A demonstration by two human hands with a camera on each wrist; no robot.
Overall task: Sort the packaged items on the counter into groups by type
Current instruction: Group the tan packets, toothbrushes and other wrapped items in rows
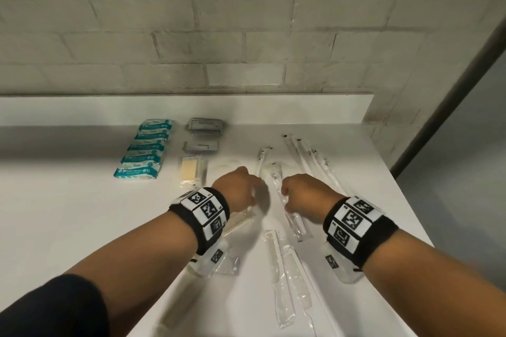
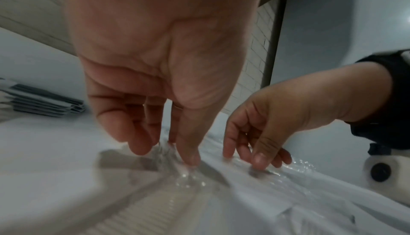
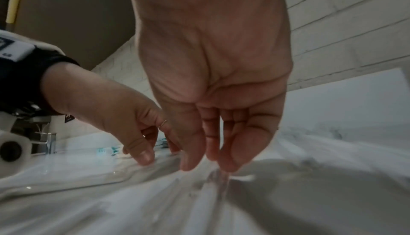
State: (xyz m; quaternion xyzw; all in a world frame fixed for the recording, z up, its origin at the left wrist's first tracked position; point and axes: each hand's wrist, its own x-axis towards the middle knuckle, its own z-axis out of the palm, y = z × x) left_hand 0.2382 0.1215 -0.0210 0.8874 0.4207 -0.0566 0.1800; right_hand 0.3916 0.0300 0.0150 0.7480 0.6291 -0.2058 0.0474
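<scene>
Currently, the wrapped toothbrush [image 1: 262, 160] is lying at the centre of the counter [image 1: 82, 213], and the left hand [image 1: 237, 188] is pinching its clear wrapper between thumb and fingertips. The right hand [image 1: 304, 194] is touching the adjacent clear packet [image 1: 294, 223] with its fingertips (whether it is gripping cannot be told). Teal packs [image 1: 145, 150] are sitting in a row rear-left.

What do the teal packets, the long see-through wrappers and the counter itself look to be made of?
Teal packets: probably printed plastic film, slightly glossy and puffy.
Clear wrappers: thin transparent plastic film. It crinkles, glints and shows the pale items inside.
Counter: smooth matte white, running seamlessly into its raised back edge. It could be laminate or solid surface; I can't tell which.
</scene>
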